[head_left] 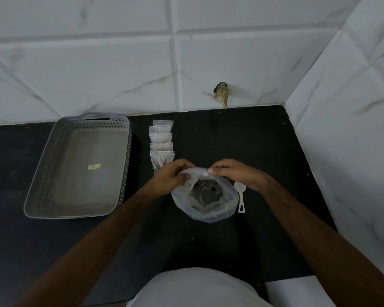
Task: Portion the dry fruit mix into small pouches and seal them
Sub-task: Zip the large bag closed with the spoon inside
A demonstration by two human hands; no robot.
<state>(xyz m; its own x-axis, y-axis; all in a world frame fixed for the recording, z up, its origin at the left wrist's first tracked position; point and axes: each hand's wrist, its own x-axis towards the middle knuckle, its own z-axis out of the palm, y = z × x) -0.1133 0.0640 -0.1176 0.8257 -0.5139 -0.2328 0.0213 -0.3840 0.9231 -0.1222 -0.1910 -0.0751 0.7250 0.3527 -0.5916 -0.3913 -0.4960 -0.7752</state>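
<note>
A large clear zip bag (205,200) with dark dry fruit mix inside stands on the black counter (231,140) in front of me. My left hand (172,176) pinches the bag's top edge at its left side. My right hand (233,173) pinches the same top edge at its right side. Several small clear pouches (161,141) with mix in them lie in an overlapping row just behind my left hand. A white plastic spoon (241,197) lies flat on the counter right of the bag.
A grey perforated plastic basket (53,165) sits at the left on the counter. White tiled walls close the back and the right side. A small brownish stub (221,94) sticks out of the back wall.
</note>
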